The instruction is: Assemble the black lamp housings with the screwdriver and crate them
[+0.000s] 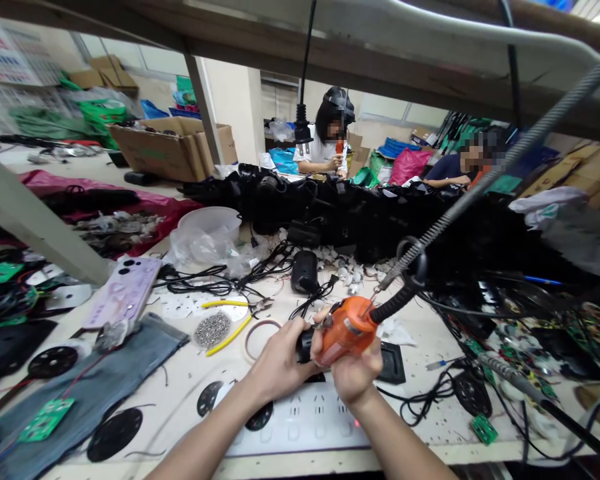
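Observation:
My right hand [356, 373] is wrapped around an orange electric screwdriver [349, 327], which hangs from a coiled metal spring and has a thick black cable at its top end. My left hand [283, 357] grips a black plastic part [305, 345] at the front of the tool. Fingers and the tool body cover most of that part, so its full shape and the tool's tip are hidden. Just below both hands lies a white power strip [305, 420]. Left of them are a roll of tape [260, 339], yellow-handled pliers [230, 325] and a dish of small screws [213, 329].
Black housings are heaped along the back [320, 207]. A black cylindrical part [305, 272] stands among cords. Green circuit boards and wires [545, 333] crowd the right side. A phone [125, 291] lies at left near grey cloth [100, 380]. Two people sit beyond the bench.

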A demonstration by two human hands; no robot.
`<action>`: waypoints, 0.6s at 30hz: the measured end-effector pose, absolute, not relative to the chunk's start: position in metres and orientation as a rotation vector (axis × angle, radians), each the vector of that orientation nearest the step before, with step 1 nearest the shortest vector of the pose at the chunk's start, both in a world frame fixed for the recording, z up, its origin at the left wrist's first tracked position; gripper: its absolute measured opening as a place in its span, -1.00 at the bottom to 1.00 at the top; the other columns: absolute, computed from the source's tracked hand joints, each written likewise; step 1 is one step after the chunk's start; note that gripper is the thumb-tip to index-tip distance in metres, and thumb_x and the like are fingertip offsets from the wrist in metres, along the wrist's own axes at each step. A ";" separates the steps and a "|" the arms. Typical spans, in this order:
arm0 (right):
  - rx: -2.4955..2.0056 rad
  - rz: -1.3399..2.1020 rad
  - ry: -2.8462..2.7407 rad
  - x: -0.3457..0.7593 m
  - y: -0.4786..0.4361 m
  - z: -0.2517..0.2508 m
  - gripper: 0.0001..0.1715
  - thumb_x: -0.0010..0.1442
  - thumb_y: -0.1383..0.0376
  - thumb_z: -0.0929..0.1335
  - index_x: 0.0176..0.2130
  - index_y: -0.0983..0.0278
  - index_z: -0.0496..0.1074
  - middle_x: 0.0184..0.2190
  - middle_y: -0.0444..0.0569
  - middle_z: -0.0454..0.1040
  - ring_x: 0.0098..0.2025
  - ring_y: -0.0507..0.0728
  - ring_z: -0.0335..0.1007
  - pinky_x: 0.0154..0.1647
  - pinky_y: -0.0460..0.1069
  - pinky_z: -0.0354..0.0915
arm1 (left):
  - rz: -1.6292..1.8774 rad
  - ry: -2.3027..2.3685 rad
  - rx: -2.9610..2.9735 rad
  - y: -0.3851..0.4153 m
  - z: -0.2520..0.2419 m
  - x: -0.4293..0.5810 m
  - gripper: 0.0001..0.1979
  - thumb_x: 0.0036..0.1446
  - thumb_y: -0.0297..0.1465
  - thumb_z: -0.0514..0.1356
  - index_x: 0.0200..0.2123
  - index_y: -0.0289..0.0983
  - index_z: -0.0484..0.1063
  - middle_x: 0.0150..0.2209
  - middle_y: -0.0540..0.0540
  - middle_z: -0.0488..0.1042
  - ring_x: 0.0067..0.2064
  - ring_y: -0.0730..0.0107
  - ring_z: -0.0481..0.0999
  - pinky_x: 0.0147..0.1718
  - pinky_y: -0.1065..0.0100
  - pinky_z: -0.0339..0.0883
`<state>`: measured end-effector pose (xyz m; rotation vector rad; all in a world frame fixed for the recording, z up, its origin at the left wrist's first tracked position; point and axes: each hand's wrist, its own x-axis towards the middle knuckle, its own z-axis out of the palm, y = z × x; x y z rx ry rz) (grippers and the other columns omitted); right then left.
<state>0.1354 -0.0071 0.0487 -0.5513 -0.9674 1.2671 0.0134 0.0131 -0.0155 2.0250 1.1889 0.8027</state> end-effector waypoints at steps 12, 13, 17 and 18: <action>-1.251 0.243 -0.979 0.255 0.038 0.056 -0.25 0.11 -0.19 -0.01 -0.33 0.30 0.38 -0.64 -0.10 0.36 -0.63 0.11 0.31 -0.59 0.00 0.25 | 0.598 1.359 1.936 0.000 -0.002 0.016 -0.47 -0.09 -0.33 0.28 -0.02 -0.19 0.22 -0.07 -0.15 0.41 -0.08 0.09 0.43 -0.15 0.19 0.29; -1.323 0.178 -0.969 0.272 0.043 0.050 -0.29 0.14 -0.16 0.02 -0.36 0.31 0.37 -0.62 -0.06 0.38 -0.58 0.13 0.35 -0.52 0.02 0.28 | 0.584 1.351 1.929 -0.001 -0.002 0.016 -0.43 -0.11 -0.38 0.27 0.02 -0.19 0.20 -0.04 -0.16 0.40 -0.06 0.09 0.43 -0.14 0.20 0.30; -1.500 0.001 -0.943 0.320 0.039 0.039 -0.36 0.22 -0.11 0.09 -0.31 0.34 0.40 -0.50 0.01 0.41 -0.37 0.21 0.40 -0.24 0.15 0.32 | 0.573 1.433 1.845 -0.004 -0.002 0.021 -0.37 -0.14 -0.34 0.29 0.03 -0.24 0.17 -0.08 -0.20 0.40 -0.06 0.04 0.43 -0.13 0.17 0.30; -1.533 -0.056 -0.941 0.324 0.033 0.040 -0.38 0.21 -0.11 0.14 -0.25 0.35 0.42 -0.42 0.06 0.41 -0.28 0.25 0.39 -0.16 0.18 0.29 | 0.575 1.459 1.829 -0.005 -0.003 0.024 -0.38 -0.14 -0.30 0.30 0.01 -0.25 0.18 -0.09 -0.21 0.40 -0.06 0.03 0.43 -0.13 0.16 0.29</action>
